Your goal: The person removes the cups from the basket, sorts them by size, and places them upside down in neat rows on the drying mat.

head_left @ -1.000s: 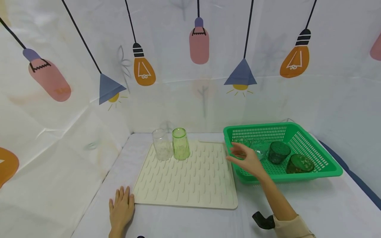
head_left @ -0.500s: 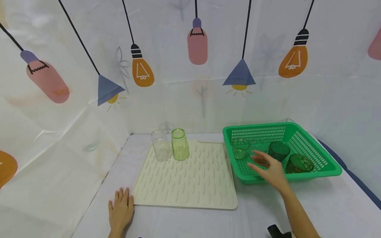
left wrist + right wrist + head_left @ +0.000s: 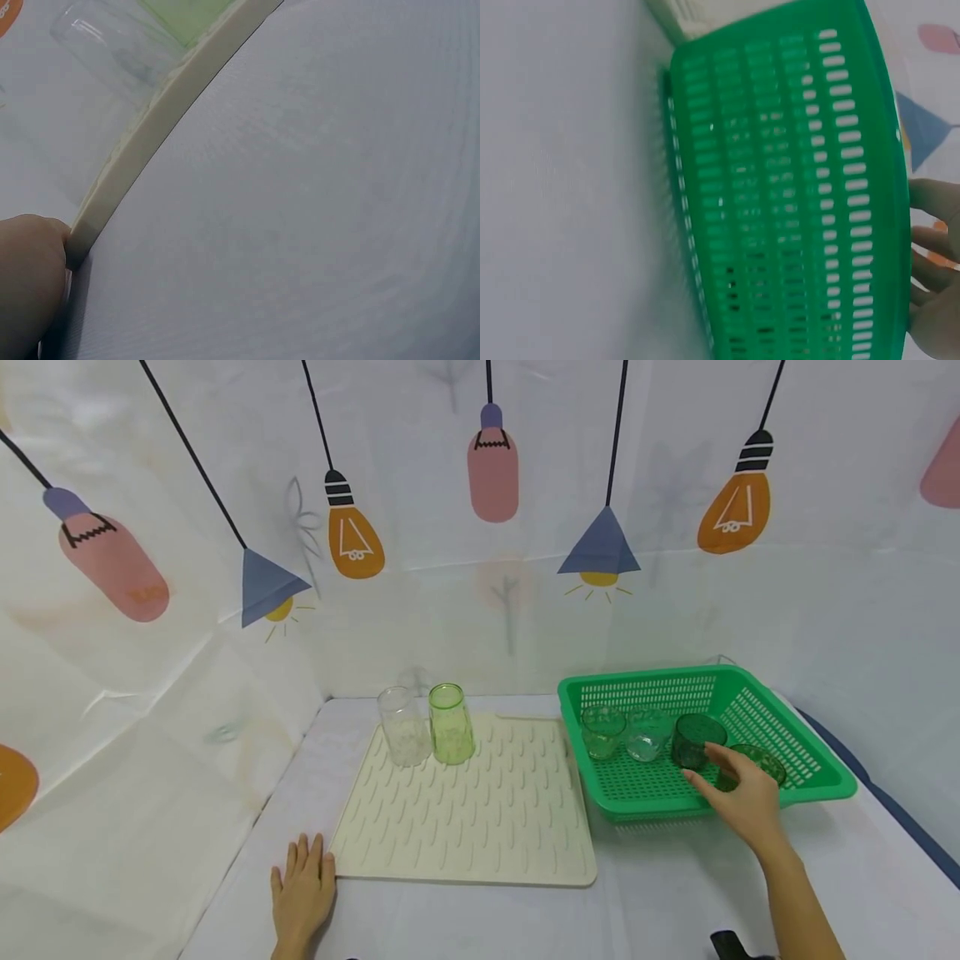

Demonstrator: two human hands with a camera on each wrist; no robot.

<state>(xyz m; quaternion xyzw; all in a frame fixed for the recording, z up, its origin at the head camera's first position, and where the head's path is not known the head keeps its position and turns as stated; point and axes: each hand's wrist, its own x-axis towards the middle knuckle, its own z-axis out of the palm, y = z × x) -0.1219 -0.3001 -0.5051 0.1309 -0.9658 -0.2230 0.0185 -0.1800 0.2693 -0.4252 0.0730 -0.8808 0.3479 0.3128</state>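
Note:
My left hand [image 3: 302, 893] lies flat on the table, its fingers right at the front left corner of the cream ridged mat [image 3: 517, 827]. In the left wrist view, part of that hand [image 3: 30, 285] shows against the mat's edge [image 3: 150, 135]. Over the front of the green basket [image 3: 622, 806] reaches my right hand [image 3: 742, 793], thumb and fingers spread apart with nothing between them. It overlaps an olive-green glass [image 3: 767, 762] and comes close to a dark green glass [image 3: 688, 739]. The right wrist view has the fingers [image 3: 930, 196] behind the basket's rim [image 3: 900, 225].
Upside down at the mat's back left stand a clear glass [image 3: 405, 731] and a light green glass [image 3: 452, 731]. A pale green glass [image 3: 602, 731] and a clear glass [image 3: 647, 735] sit in the basket's left part. A lamp-printed cloth [image 3: 450, 610] hangs behind.
My right hand has moved right across the basket, from above the pale green glass at the left to the olive-green glass. The left hand keeps its place on the table.

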